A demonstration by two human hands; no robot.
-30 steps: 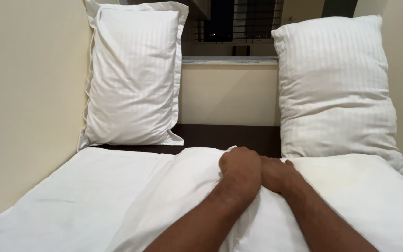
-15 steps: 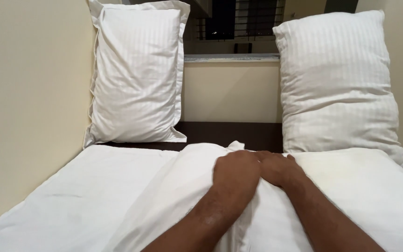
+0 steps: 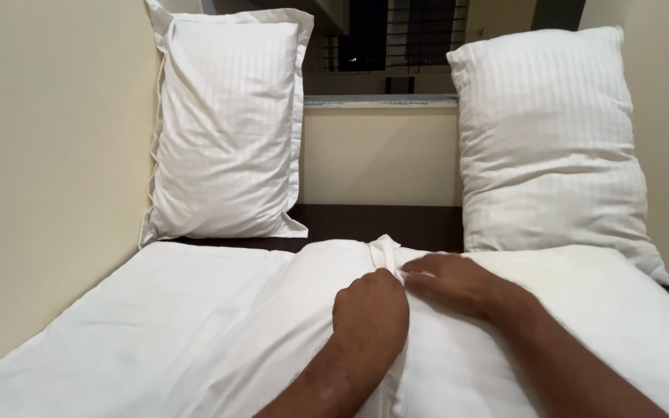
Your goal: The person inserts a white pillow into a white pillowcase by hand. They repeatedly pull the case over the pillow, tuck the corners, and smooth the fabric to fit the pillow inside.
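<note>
Nearest to the camera, two bare forearms come up from the bottom edge and meet over the middle of the bed. The left hand is closed into a fist – its fingers are curled down into the white duvet cover and clamp a fold of the cloth. The right hand lies just beside it, flatter, and its fingertips pinch the same raised seam of the cover. The two hands are touching, or very nearly so, at this seam.

The duvet cover is white and a little wrinkled, and it spreads over the bed from the left edge to the right edge. A small bunched tip of fabric stands up just beyond the hands, toward the head of the bed.

Farther on, a dark headboard ledge runs across the head of the bed. Two white striped pillows stand upright on it – the left pillow leans in the left corner against the cream wall, and the right pillow stands at the right corner. Between them is a low cream wall panel, and above it a dark window with bars.
</note>
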